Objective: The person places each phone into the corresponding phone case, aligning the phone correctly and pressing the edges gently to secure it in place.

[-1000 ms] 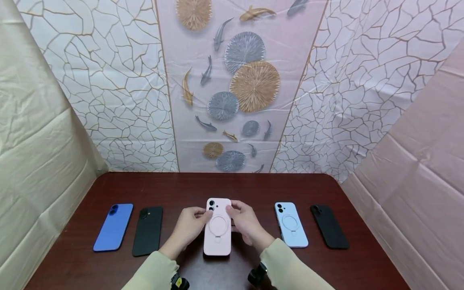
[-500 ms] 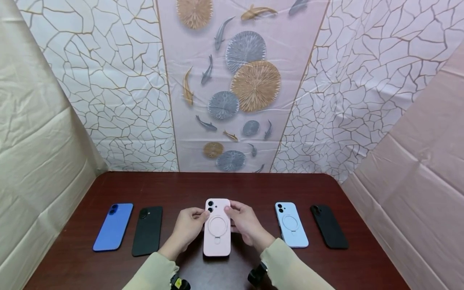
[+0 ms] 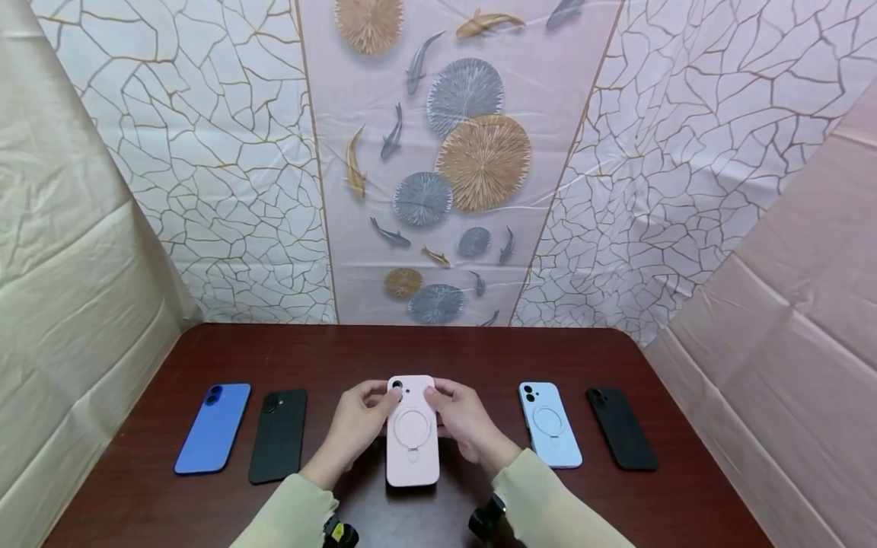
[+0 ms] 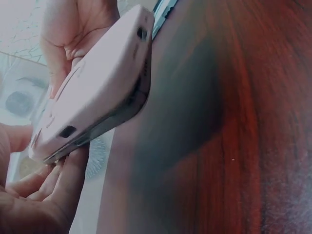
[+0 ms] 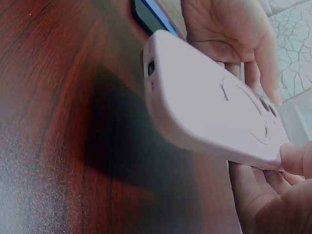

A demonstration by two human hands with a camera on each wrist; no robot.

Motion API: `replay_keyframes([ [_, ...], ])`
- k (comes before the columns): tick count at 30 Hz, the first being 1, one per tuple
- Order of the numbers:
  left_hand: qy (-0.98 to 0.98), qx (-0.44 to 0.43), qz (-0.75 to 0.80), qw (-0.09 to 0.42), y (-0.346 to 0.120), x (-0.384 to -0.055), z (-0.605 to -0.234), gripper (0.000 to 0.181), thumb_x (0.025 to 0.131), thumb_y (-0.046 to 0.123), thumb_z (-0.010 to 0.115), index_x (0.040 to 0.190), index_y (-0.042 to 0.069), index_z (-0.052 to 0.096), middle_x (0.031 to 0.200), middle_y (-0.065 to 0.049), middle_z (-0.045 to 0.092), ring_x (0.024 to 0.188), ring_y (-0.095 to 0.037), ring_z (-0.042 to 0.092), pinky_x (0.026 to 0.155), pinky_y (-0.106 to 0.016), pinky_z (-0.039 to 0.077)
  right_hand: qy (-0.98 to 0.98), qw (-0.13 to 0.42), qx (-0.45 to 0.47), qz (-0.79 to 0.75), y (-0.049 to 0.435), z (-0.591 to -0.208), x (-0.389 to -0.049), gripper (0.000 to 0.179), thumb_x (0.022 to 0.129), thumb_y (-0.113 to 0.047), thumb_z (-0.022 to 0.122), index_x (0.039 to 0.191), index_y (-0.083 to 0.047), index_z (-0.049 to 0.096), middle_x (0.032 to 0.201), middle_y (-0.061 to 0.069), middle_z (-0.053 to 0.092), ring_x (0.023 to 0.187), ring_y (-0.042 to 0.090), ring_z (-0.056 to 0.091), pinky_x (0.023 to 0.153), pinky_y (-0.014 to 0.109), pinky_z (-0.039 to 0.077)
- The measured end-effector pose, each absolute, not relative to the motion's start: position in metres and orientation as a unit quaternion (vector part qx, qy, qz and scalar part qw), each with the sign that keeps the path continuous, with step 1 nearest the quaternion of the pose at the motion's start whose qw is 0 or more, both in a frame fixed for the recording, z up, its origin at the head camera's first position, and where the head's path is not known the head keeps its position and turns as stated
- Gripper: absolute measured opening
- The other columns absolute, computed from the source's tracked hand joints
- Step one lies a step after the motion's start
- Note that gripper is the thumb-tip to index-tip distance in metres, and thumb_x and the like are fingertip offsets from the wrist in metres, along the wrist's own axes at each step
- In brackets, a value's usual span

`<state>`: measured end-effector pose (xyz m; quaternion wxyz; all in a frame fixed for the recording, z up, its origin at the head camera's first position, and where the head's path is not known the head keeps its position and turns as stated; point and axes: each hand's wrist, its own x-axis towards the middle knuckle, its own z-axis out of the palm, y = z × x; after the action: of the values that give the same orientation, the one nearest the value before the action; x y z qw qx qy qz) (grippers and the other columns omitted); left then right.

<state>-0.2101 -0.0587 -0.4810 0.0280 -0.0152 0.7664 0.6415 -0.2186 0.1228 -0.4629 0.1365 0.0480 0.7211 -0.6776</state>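
A phone in a pale pink case [image 3: 412, 449] is held up off the table between both hands, its ring-marked back facing up. My left hand [image 3: 359, 418] grips its upper left side, thumb over the camera area and fingers beneath. At the upper right side my right hand [image 3: 469, 422] pinches it, thumb on the back and fingers under. In the left wrist view the dark phone edge [image 4: 117, 114] shows below the case's rim, along the near long side. The right wrist view shows the pink case's bottom end [image 5: 158, 92] with its port cutout. A dark shadow lies on the table below.
On the dark red wooden table [image 3: 438, 346], a blue phone [image 3: 214, 428] and a dark green phone [image 3: 278, 436] lie at left. At right lie a light blue phone or case with a ring [image 3: 550, 425] and a black one [image 3: 622, 428]. Patterned cloth [image 3: 411, 251] hangs behind.
My left hand has shifted slightly up along the pink case, its thumb now over the camera area. The case has moved barely to the right since half a second ago. The right hand stays put.
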Motion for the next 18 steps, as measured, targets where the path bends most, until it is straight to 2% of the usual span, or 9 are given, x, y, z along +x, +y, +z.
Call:
replay_keyframes([
  [3,0.769,-0.014,0.639,-0.003,-0.0586,-0.2122,-0.4821,0.041,0.091,0.033,0.068,0.113,-0.001,0.065,0.094,-0.011,0.07,0.078,-0.018,0.067,0.063,-0.033,0.056,0.722,0.14,0.041,-0.677,0.1206,-0.4622,-0.2167,0.039,0.1,-0.023,0.056,0.133,-0.003,0.055,0.099,0.011,0.069,0.079,0.02,0.068,0.067,0.039,0.057],
  [7,0.796,-0.028,0.604,-0.032,-0.0574,-0.2129,-0.4817,0.033,0.092,0.029,0.067,0.104,-0.002,0.069,0.09,-0.009,0.071,0.084,-0.018,0.067,0.071,-0.033,0.055,0.723,0.145,0.041,-0.674,0.1194,-0.4627,-0.2169,0.037,0.1,-0.022,0.056,0.132,-0.005,0.056,0.099,0.01,0.07,0.08,0.021,0.068,0.068,0.039,0.057],
  [14,0.8,-0.068,0.596,-0.024,-0.0553,-0.2123,-0.4809,0.029,0.092,0.028,0.066,0.104,0.003,0.07,0.093,-0.006,0.07,0.089,-0.018,0.065,0.076,-0.035,0.054,0.73,0.153,0.038,-0.665,0.1195,-0.4615,-0.2189,0.037,0.099,-0.024,0.057,0.131,-0.006,0.057,0.1,0.009,0.069,0.083,0.021,0.068,0.07,0.04,0.057],
  [18,0.781,-0.078,0.62,-0.009,-0.0556,-0.2123,-0.4837,0.029,0.093,0.027,0.066,0.106,0.002,0.068,0.093,-0.006,0.069,0.087,-0.017,0.064,0.074,-0.033,0.054,0.732,0.159,0.038,-0.661,0.1196,-0.4613,-0.2191,0.037,0.099,-0.025,0.058,0.131,-0.005,0.057,0.1,0.009,0.069,0.084,0.021,0.068,0.07,0.039,0.057],
])
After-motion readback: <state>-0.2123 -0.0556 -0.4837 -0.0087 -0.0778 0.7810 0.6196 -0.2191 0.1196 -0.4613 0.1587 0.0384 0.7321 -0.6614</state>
